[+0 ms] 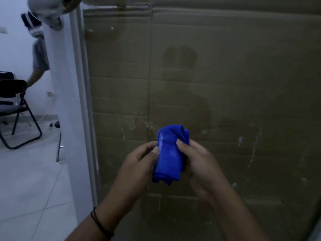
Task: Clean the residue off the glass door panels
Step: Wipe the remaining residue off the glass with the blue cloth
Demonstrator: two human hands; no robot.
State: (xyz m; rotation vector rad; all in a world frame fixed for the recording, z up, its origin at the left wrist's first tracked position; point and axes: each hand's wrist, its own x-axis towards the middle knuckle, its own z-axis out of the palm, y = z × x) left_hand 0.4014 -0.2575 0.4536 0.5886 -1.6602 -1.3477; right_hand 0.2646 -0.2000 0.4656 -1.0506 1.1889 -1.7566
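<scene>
Low in the frame's middle, we hold a bunched blue cloth (169,153) between both hands. Our left hand (139,164) pinches its left edge with thumb and curled fingers; our right hand (199,164) grips its right side, thumb pressed on the front fold. A dark band (100,223) circles the left wrist at lower left.

Just beyond the cloth stands the glass (225,93), filling the centre and right of the frame. Brown cardboard (243,32) lies behind it, its flap seams showing as level lines. Pale streaks and specks of residue (144,122) scatter just above and left of the cloth, and more runs down the glass (255,146) at right. We cannot tell whether the cloth touches the pane.

The glass ends at a pale frame (86,101) running top to bottom left of centre. Past that edge the room opens: light floor tiles (31,180) at lower left, white walls, a black folding chair (15,105) at mid-left, well apart from us. A person (39,56) stands at upper left, reaching toward the chair. A metal fitting (52,7) sits at the top left edge.
</scene>
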